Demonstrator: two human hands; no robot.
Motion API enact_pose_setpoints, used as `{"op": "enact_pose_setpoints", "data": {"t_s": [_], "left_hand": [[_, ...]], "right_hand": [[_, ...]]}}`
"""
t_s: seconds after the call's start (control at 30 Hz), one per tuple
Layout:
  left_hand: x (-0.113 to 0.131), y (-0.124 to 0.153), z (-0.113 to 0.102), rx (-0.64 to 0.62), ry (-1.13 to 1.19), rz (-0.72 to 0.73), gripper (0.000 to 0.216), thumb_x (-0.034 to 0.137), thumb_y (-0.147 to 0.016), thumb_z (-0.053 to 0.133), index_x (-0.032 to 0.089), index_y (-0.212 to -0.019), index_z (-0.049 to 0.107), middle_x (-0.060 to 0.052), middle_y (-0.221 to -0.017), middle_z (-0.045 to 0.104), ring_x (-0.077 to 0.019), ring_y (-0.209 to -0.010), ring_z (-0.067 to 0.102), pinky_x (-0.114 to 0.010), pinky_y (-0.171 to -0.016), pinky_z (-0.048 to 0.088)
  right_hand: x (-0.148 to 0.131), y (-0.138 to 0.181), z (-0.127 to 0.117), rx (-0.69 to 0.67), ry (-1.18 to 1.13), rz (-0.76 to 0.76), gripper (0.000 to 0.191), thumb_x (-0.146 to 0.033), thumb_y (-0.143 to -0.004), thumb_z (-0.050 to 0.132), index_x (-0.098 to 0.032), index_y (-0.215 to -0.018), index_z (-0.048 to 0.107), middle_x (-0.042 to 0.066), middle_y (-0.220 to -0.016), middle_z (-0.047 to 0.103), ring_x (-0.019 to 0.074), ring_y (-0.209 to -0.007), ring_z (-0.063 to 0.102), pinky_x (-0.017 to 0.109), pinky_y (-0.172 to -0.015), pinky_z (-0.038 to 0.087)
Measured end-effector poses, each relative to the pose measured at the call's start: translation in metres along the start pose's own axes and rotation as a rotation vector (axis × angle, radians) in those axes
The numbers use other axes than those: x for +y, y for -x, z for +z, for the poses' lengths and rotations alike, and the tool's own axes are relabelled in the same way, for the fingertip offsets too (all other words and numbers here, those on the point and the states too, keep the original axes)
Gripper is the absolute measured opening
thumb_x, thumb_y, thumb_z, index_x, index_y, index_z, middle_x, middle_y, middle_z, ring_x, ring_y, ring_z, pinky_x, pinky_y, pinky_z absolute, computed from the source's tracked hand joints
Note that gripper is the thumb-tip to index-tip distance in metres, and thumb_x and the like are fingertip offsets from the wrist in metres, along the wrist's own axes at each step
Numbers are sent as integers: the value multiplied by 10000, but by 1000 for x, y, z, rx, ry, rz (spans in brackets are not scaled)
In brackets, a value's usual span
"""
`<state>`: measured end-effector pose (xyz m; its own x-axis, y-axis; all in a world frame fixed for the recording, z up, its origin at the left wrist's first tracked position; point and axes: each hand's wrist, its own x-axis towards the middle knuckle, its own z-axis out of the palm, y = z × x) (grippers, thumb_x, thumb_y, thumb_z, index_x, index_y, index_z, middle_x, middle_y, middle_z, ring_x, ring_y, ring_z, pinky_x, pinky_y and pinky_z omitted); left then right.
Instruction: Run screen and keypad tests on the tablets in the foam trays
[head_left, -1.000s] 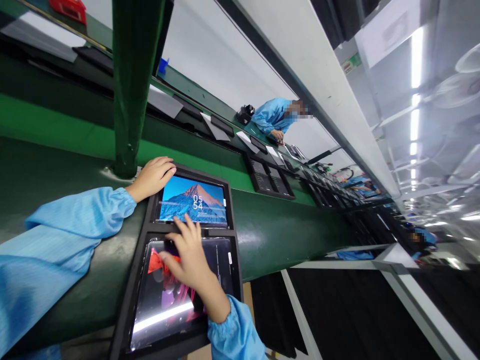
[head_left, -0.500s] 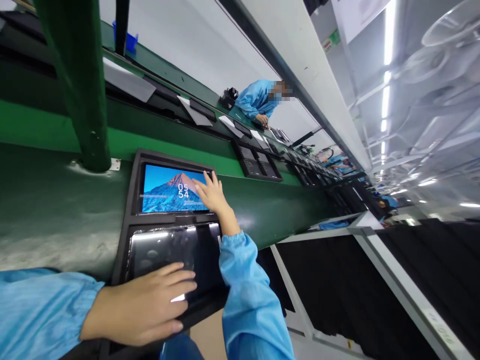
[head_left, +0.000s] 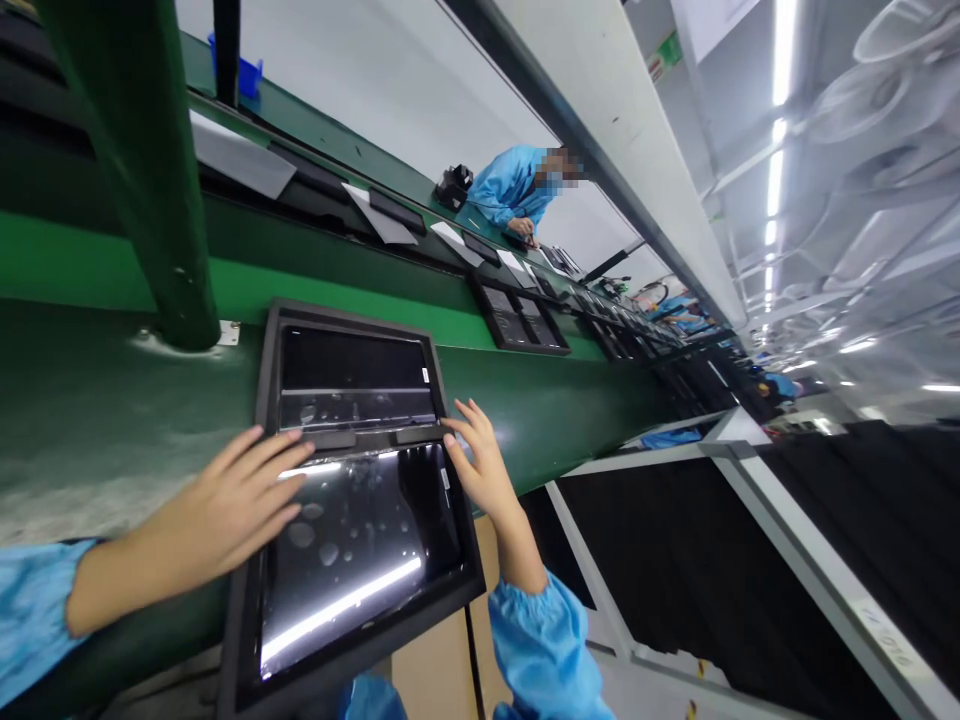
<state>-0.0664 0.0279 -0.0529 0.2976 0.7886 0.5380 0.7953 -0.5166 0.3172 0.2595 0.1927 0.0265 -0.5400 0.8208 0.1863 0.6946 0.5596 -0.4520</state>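
Two dark screens (head_left: 367,530), labels (head_left: 445,480) rightward, tray (head_left: 375,638) with long axis forward

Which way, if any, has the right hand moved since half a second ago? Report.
Yes: judged against the green post, the right hand has moved farther away, right and down in the picture, to the right edge of the tray.
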Motion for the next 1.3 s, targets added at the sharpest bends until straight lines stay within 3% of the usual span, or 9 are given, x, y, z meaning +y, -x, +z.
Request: {"op": "enact_pose_setpoints", "data": {"t_s": [0.13,0.3,0.43,0.53,0.77,0.93,1.0,1.17,1.3], "left_hand": [[-24,-2,0,-83,-137,4,302,347,-986,488,170,-1059,721,-142,-1489,543,-337,-1466,386,-549,-1268,125],[-22,7,9,-169,-26,-133,349,430,-1006,443,211,-1106,696,-95,-1551,477,-313,-1501,327,-598,-1242,212],[-21,14,18,-177,79,-220,352,451,-1005,443,230,-1193,642,-71,-1590,422,-302,-1518,292,-602,-1207,315],[-22,18,22,-149,89,-224,351,454,-1003,437,257,-1236,610,-44,-1611,391,-284,-1529,271,-590,-1220,304],[-22,19,23,-152,114,-263,351,448,-1002,424,298,-1272,592,3,-1634,350,-260,-1534,261,-552,-1255,253],[-21,17,22,-141,134,-267,342,461,-1000,432,304,-1263,584,-5,-1626,363,-263,-1527,273,-559,-1240,290],[-21,17,21,-140,136,-265,338,461,-1001,434,300,-1256,587,-12,-1619,375,-269,-1524,277,-566,-1227,314],[-23,19,22,-149,123,-251,341,443,-1007,429,305,-1272,592,-6,-1618,377,-269,-1523,282,-558,-1225,322],[-22,18,19,-131,155,-260,342,449,-1003,432,298,-1249,615,-14,-1605,400,-277,-1516,297,-553,-1225,320]], "right_hand": [[0,60,-2,90,-31,175,247,-384,-1002,533,-250,-1076,727,112,-1458,583,316,-1493,370,592,-1194,339],[-1,119,13,222,-48,346,267,-398,-1001,528,-248,-1088,731,127,-1450,586,333,-1460,419,617,-1167,363],[-4,142,33,297,-83,432,294,-418,-996,531,-231,-1103,731,150,-1444,581,339,-1424,467,605,-1138,412],[-6,143,42,291,-59,442,317,-415,-1002,520,-227,-1163,718,155,-1477,548,344,-1448,433,618,-1148,403],[-33,129,38,30,134,316,374,-361,-1023,490,-272,-1353,640,103,-1656,314,407,-1565,120,750,-1165,261],[-80,132,43,-347,14,-20,420,-463,-979,592,-383,-1391,589,10,-1695,218,435,-1561,100,797,-1155,185],[-86,136,46,-293,-37,-34,413,-429,-988,584,-364,-1395,579,19,-1668,302,402,-1560,157,759,-1180,205],[-70,140,48,68,-45,218,300,-244,-1018,503,-323,-1268,648,37,-1522,525,300,-1525,305,608,-1181,371],[-64,140,47,118,-23,284,276,-249,-1016,510,-318,-1225,676,43,-1483,560,295,-1498,359,585,-1176,394]]}}
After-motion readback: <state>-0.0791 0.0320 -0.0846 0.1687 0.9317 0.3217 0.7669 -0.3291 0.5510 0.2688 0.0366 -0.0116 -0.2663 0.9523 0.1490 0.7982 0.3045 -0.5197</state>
